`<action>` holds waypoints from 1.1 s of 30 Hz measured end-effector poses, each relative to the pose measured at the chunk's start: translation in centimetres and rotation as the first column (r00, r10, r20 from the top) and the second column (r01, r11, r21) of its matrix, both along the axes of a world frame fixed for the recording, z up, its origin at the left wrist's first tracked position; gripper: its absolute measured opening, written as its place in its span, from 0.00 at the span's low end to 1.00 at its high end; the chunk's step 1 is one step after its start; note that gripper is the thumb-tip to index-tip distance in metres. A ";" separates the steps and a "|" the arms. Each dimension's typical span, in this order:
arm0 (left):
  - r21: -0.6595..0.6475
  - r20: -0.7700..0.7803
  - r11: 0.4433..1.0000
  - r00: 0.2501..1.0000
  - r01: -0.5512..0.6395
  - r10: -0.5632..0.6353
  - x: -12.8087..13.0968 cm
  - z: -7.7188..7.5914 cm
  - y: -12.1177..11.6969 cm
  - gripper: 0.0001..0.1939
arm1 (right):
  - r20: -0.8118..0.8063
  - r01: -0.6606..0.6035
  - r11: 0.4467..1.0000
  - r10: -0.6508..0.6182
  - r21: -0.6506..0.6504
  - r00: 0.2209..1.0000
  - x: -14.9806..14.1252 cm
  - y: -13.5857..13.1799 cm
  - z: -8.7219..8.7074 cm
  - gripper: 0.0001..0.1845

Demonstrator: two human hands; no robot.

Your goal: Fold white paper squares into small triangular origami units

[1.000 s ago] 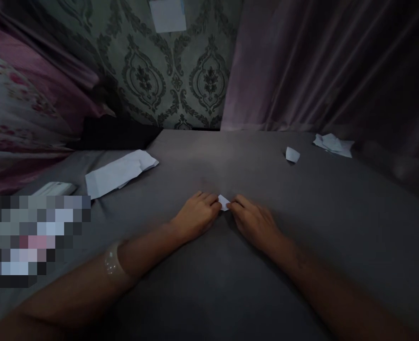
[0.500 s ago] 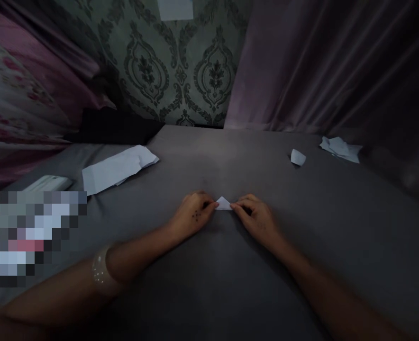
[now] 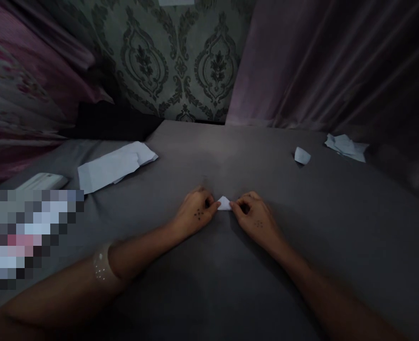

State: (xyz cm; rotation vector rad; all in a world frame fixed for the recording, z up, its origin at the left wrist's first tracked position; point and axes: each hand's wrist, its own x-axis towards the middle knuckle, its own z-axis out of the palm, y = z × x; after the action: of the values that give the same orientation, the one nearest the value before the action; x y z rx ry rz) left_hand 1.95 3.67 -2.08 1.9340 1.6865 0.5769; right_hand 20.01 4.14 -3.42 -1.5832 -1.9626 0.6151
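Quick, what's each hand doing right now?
Left hand: closed, pinching the left corner of the small folded paper.
Right hand: closed, pinching the same paper's right corner.

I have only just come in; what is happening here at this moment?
A person holds a small folded white paper by its two sides, with the left hand and the right hand, over a grey cloth surface. Larger folded white sheets lie to the left. A small white piece and some crumpled paper lie farther off to the right.
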 end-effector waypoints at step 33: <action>-0.043 0.005 0.999 1.000 -0.023 0.023 -0.1 -0.4 0.7 0.11 | 0.000 0.079 0.995 -0.079 -0.053 0.997 -0.3 0.4 0.1 0.12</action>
State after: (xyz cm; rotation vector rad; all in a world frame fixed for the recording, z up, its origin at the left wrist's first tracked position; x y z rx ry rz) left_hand 1.82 4.32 -2.48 1.8838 1.7056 0.5496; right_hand 19.72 4.55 -3.33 -1.6826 -1.8862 0.6410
